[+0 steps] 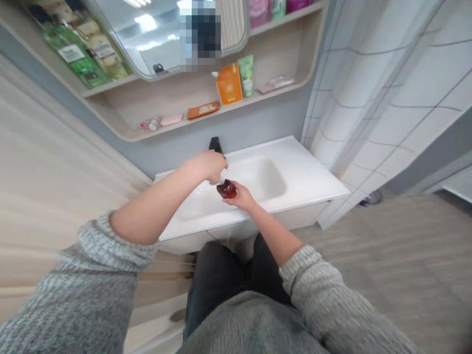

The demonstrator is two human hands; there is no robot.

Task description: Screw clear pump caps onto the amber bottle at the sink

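Observation:
My right hand holds a small amber-brown bottle over the white sink. My left hand is just above the bottle, fingers closed at its top; whether it grips a cap or a pump head is hidden. Both hands hover over the basin, in front of the black faucet. My grey knit sleeves are pushed up on both forearms.
A wooden shelf above the sink carries an orange box, a green tube and small flat packets. A mirror hangs above it. White tiled wall stands to the right, wood-look floor below.

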